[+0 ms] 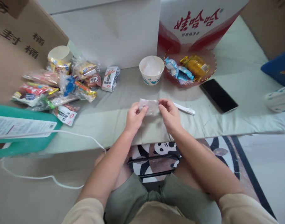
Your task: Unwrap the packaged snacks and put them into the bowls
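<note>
A small translucent plastic bag (151, 105) is held level over the cloth-covered table, between my two hands. My left hand (135, 116) grips its left side, with the thumb lying on top. At the bag's right upper corner, my right hand (169, 113) pinches the edge between thumb and fingers. Whether anything lies inside the bag I cannot tell. Just beyond my hands stands a paper cup (149, 78) with a leaf print and crumpled clear plastic in it. A slim white handle (186, 109) pokes out from behind my right hand; its other end is hidden.
Several wrapped snacks (60, 90) lie heaped at the left. A reddish glass bowl (213, 68) of wrapped items and a black phone (219, 95) are at the right. Boxes (109, 34) line the back. A white cord (74, 133) crosses the table's front left edge.
</note>
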`<state>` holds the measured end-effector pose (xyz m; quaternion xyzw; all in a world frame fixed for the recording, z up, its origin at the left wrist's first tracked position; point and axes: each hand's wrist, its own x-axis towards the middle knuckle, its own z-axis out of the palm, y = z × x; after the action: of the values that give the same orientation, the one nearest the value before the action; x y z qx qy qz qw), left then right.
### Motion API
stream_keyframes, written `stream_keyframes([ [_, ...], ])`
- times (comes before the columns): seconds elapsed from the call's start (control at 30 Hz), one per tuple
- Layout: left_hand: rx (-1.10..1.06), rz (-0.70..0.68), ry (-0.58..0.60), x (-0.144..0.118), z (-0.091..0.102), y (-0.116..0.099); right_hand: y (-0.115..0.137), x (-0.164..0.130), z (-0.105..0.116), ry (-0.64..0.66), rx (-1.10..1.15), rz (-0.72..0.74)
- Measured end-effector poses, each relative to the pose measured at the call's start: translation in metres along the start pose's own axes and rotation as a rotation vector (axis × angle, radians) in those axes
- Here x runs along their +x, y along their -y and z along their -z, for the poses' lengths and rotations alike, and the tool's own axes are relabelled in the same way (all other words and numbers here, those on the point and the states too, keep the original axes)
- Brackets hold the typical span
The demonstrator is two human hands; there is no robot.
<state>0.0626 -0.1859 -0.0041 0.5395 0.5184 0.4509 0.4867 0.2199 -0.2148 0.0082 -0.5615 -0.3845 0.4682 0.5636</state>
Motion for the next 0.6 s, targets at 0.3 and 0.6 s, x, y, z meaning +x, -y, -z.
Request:
stream_keyframes([
  [0.3,0.215,-0.324,-0.288,0.060,-0.005,-0.066,0.005,0.010,0.010,0.054,-0.061,-0.041],
  [0.6,1.071,-0.054,0.294,0.176,-0.074,-0.131,0.014,0.012,0.007,0.075,-0.005,-0.051],
])
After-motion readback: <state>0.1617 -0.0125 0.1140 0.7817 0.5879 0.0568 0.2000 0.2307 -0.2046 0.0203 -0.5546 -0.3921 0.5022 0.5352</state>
